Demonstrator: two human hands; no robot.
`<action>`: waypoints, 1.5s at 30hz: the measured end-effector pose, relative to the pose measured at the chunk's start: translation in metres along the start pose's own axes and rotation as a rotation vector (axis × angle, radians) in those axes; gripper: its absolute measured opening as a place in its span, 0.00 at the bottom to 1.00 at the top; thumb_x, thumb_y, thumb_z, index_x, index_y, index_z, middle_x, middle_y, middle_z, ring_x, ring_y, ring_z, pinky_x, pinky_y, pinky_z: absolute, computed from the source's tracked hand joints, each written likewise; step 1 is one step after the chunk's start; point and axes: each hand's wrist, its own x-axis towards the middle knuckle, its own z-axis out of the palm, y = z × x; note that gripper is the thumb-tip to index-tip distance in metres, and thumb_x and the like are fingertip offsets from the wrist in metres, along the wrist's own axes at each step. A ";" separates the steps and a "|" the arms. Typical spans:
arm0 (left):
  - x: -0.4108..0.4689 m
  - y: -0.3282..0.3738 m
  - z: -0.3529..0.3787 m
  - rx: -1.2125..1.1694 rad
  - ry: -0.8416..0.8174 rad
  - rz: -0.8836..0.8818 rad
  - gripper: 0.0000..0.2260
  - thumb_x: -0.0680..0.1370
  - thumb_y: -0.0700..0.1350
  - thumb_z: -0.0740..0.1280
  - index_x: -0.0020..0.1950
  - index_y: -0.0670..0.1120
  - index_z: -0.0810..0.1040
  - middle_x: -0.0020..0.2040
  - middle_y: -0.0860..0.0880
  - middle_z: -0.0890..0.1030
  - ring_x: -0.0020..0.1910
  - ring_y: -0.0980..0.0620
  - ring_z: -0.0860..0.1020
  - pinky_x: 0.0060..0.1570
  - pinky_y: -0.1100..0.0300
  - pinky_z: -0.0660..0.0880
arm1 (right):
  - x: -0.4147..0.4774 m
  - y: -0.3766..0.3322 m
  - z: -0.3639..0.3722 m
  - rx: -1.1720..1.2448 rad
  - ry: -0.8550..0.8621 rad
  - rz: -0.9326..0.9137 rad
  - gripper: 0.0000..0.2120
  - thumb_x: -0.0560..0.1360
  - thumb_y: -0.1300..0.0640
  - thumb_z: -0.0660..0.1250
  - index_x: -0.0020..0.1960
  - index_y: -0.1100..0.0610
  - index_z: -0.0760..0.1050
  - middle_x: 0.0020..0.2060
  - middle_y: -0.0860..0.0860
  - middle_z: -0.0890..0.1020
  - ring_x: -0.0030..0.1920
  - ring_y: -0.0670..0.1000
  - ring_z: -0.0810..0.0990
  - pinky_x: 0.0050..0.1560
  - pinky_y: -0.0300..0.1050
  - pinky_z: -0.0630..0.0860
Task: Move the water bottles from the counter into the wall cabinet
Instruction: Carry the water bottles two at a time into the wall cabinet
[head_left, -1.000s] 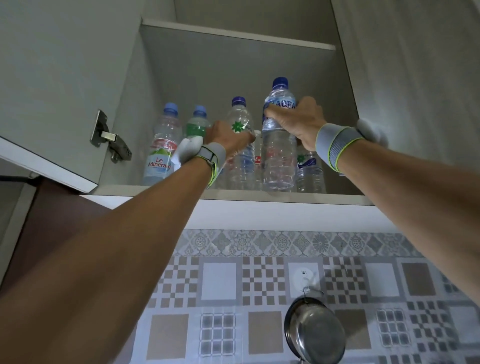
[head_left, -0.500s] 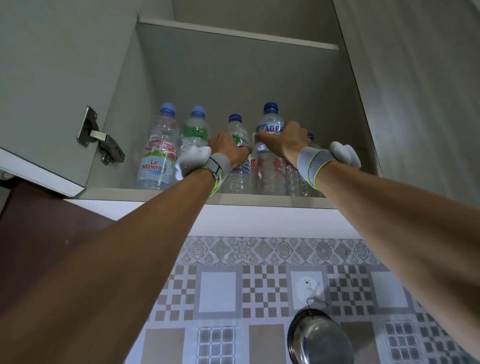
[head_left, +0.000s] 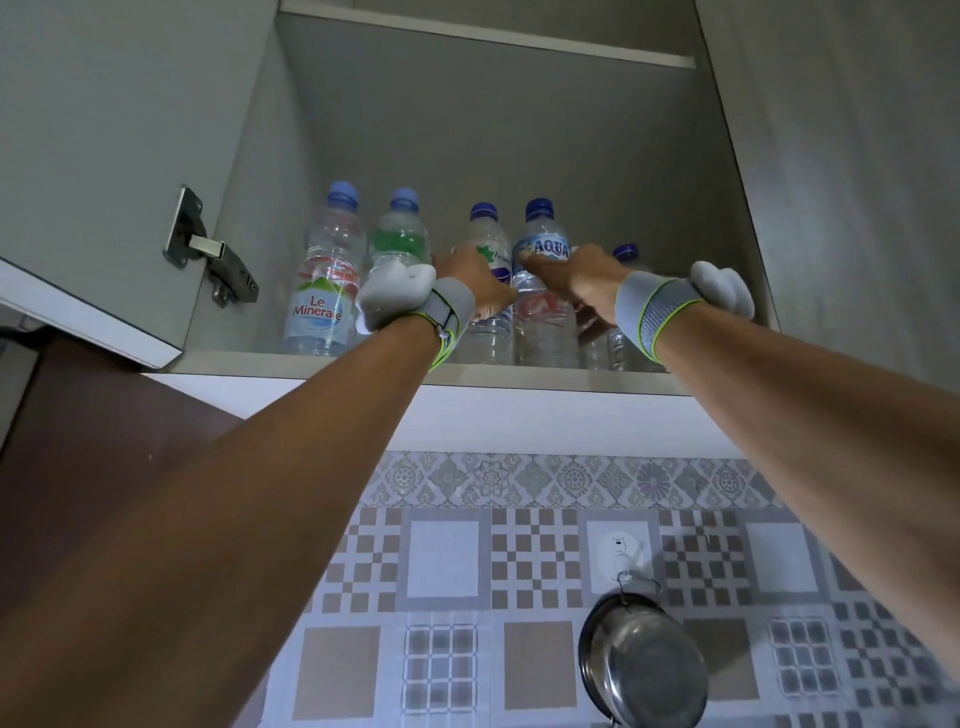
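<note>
In the head view, the water bottles stood upright in a row on the wall cabinet's bottom shelf (head_left: 519, 375). The left hand (head_left: 470, 288) curled round the leaf-labelled bottle (head_left: 485, 231) and the right hand (head_left: 576, 278) gripped the Aqua bottle (head_left: 540, 234) just beside it, with the Le Minerale bottle (head_left: 322, 291) at the far left

Le Minerale bottle (head_left: 324, 291), green-labelled bottle (head_left: 400, 244), leaf-labelled bottle (head_left: 489, 244), Aqua bottle (head_left: 543, 244), short bottle (head_left: 626, 254): upright, blue-capped, in a row on wall cabinet shelf (head_left: 519, 375).
</note>
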 end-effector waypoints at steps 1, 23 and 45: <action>-0.004 0.000 -0.002 0.015 -0.021 -0.009 0.21 0.76 0.51 0.70 0.65 0.43 0.74 0.57 0.44 0.79 0.50 0.45 0.77 0.40 0.61 0.70 | -0.004 0.001 -0.003 0.003 -0.050 0.035 0.27 0.74 0.38 0.69 0.57 0.61 0.72 0.42 0.58 0.78 0.36 0.59 0.80 0.38 0.56 0.81; -0.031 -0.004 0.001 0.259 0.045 -0.044 0.22 0.76 0.55 0.71 0.62 0.41 0.76 0.60 0.42 0.80 0.58 0.44 0.80 0.51 0.56 0.74 | -0.035 0.012 0.006 0.166 -0.184 0.014 0.26 0.74 0.57 0.75 0.67 0.62 0.69 0.46 0.56 0.77 0.50 0.58 0.76 0.50 0.55 0.79; -0.082 0.014 -0.045 0.103 0.059 -0.074 0.20 0.76 0.53 0.70 0.58 0.38 0.76 0.59 0.38 0.78 0.57 0.39 0.78 0.51 0.54 0.73 | -0.092 0.000 -0.033 0.115 -0.224 0.017 0.26 0.75 0.58 0.74 0.70 0.59 0.70 0.68 0.55 0.75 0.68 0.56 0.73 0.66 0.55 0.72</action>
